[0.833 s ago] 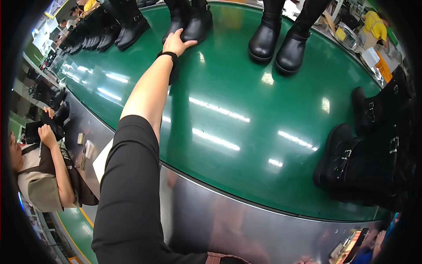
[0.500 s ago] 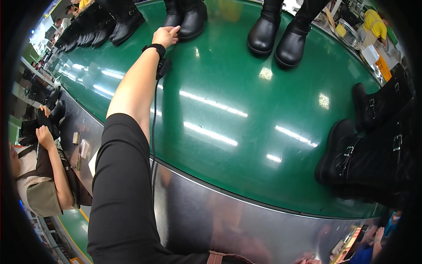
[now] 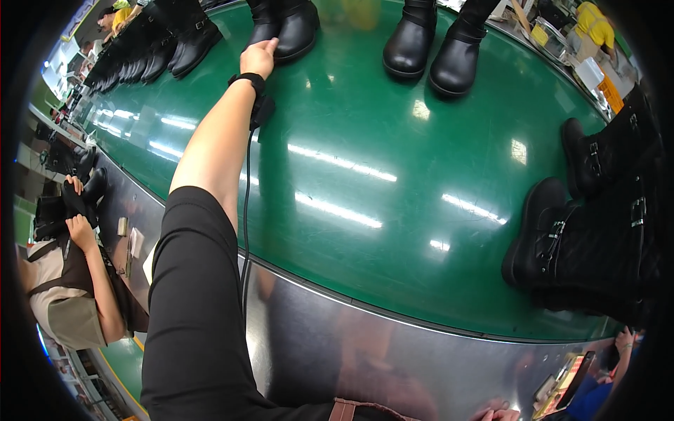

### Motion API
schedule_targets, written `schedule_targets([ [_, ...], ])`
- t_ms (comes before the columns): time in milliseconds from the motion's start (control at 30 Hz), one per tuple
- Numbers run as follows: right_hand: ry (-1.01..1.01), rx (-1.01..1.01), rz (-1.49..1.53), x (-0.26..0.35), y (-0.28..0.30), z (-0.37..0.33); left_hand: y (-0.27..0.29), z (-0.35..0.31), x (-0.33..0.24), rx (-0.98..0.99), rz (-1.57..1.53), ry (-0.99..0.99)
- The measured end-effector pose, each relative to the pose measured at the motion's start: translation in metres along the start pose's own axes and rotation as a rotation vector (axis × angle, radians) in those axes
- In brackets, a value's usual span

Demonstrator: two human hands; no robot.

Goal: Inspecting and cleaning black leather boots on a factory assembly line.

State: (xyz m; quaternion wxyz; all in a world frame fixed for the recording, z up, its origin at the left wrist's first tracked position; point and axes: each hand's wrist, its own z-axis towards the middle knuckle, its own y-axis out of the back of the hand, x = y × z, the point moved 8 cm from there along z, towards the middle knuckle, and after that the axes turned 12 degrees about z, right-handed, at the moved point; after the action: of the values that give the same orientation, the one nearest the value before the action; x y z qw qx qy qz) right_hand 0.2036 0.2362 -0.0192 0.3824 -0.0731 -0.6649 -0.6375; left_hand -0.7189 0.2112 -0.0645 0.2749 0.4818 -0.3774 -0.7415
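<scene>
My left hand (image 3: 258,59) reaches far across the green surface, its wrist in a black strap with a device and cable. Its fingers are closed at the lower front of a pair of black boots (image 3: 295,38), touching them; the boot shafts run out of the top edge. Exactly how the fingers grip is partly hidden. At the bottom edge, only part of my right hand (image 3: 497,411) shows, low over the steel edge, and what its fingers do is unclear.
Another black boot pair (image 3: 428,56) stands to the right. Buckled boots (image 3: 569,245) crowd the right rim, and a row of boots (image 3: 165,42) lines the far left. A steel ledge (image 3: 309,337) runs nearest me. At left, a co-worker (image 3: 77,281) handles a boot.
My left hand stays at the same boot pair, its fingers now curled lower on it. The boots at the top sit slightly further left in view. The co-worker's hands have shifted a little.
</scene>
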Motion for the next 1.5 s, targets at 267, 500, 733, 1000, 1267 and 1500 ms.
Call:
schedule_targets([
  [267, -0.041, 0.012, -0.014, 0.012, -0.001, 0.011, -0.008, -0.007, -0.038, -0.086, 0.431, -0.315],
  [500, 0.070, -0.004, 0.018, 0.013, 0.004, 0.014, 0.019, -0.064, -0.068, -0.060, 0.422, -0.322],
  [733, 0.084, -0.101, 0.040, 0.001, 0.000, 0.006, 0.107, -0.242, -0.127, 0.077, 0.443, -0.429],
  [1000, 0.197, -0.155, 0.119, 0.008, 0.003, 0.001, 0.213, -0.475, -0.162, 0.051, 0.228, -0.600],
  [1267, 0.170, -0.329, 0.155, -0.021, 0.063, 0.010, 0.260, -0.594, -0.177, 0.023, 0.167, -0.623],
  [1500, 0.052, -0.209, -0.404, -0.066, 0.080, 0.065, 0.207, -0.605, -0.135, 0.217, 0.048, -0.680],
])
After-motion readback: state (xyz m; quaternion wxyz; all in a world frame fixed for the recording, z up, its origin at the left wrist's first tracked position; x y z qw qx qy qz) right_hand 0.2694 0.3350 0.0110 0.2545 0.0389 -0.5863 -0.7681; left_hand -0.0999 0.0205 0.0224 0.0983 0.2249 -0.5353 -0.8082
